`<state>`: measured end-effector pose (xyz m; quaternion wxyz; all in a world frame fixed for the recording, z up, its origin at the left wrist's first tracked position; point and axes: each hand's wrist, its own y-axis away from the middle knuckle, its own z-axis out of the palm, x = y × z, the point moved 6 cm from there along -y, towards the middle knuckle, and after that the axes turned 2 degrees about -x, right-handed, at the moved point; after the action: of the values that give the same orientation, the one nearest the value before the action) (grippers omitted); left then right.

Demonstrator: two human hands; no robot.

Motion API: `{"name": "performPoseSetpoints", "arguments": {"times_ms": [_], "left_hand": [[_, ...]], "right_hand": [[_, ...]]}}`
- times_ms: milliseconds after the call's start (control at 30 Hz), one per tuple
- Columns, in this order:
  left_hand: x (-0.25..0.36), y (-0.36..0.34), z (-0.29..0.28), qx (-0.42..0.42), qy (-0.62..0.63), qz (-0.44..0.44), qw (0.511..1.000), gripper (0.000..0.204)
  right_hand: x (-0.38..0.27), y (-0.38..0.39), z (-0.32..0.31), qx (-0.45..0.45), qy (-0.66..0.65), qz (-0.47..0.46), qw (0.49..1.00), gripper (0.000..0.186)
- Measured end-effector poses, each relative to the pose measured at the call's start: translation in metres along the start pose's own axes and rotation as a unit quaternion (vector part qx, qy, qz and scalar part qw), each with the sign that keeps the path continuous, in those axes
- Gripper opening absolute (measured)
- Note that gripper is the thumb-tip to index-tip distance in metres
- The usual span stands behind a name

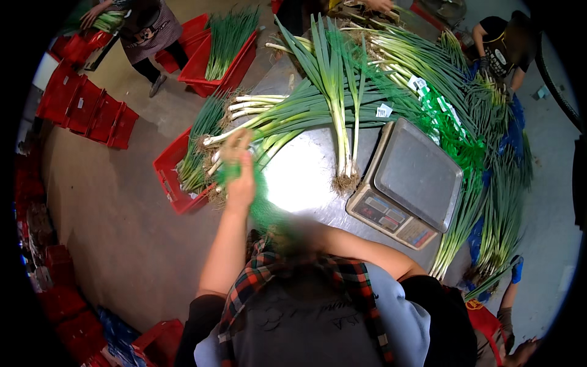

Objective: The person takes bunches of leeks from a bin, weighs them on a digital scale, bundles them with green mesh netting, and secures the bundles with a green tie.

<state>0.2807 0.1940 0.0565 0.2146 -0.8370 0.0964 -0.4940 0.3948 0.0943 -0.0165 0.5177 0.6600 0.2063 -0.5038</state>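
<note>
My left hand [240, 177] is raised over the near left edge of the metal table, with green mesh netting [264, 205] caught about its fingers. The netting stretches down from it toward my chest. Across there reaches my right forearm [361, 248], its hand lost in a blur, so its fingers cannot be made out. Just beyond my left hand lies a pile of leeks [287, 119], roots to the left. A separate bunch of leeks [338, 104] rests with its roots toward me. To its right stands a weighing scale [419, 174] with a bare pan.
Red crates [238, 67] holding green stalks stand left of the table [290, 165]. Stacked red crates [85, 107] are farther left. Leek heaps [416, 58] and green nets [452, 131] with white labels lie at right. Co-workers stand around, one [498, 46] at far right.
</note>
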Motion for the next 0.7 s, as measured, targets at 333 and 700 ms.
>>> {"name": "performPoseSetpoints", "arguments": {"times_ms": [333, 700], "left_hand": [[-0.091, 0.129, 0.149, -0.306, -0.203, 0.098, 0.925, 0.051], [-0.079, 0.089, 0.113, -0.627, -0.015, -0.118, 0.770, 0.063]], "right_hand": [[0.006, 0.104, -0.159, 0.454, 0.130, 0.059, 0.880, 0.068], [0.125, 0.033, -0.242, 0.536, -0.032, 0.184, 0.823, 0.053]]}}
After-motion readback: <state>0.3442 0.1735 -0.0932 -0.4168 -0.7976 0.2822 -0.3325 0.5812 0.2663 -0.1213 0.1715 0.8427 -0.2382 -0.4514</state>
